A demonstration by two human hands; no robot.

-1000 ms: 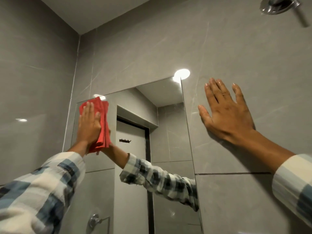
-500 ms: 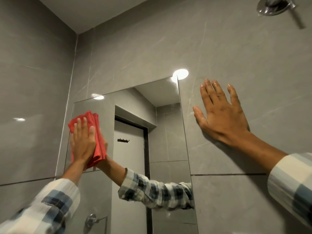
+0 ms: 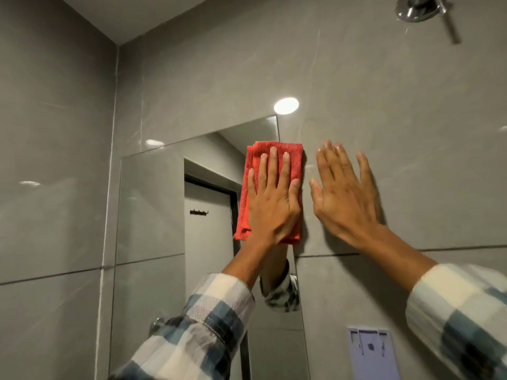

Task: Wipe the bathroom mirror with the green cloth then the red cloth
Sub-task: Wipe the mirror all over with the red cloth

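The frameless mirror [image 3: 153,204] hangs on a grey tiled wall. A folded red cloth [image 3: 255,165] lies flat against the mirror's upper right corner, overlapping its right edge. My left hand [image 3: 271,204] presses on the cloth with fingers spread and pointing up. Beside it, my right hand [image 3: 343,196] rests flat on the wall tile just right of the mirror, fingers apart, holding nothing. No green cloth is in view.
A chrome shower head [image 3: 419,9] juts from the wall at the top right. A pale plastic wall bracket [image 3: 370,352] sits low on the right. The side wall [image 3: 55,160] meets the mirror wall at the left. A door with hooks shows as a reflection.
My left hand has slid the red cloth from the mirror's left side across to its upper right corner. The view has shifted, and my right hand stays flat on the wall.
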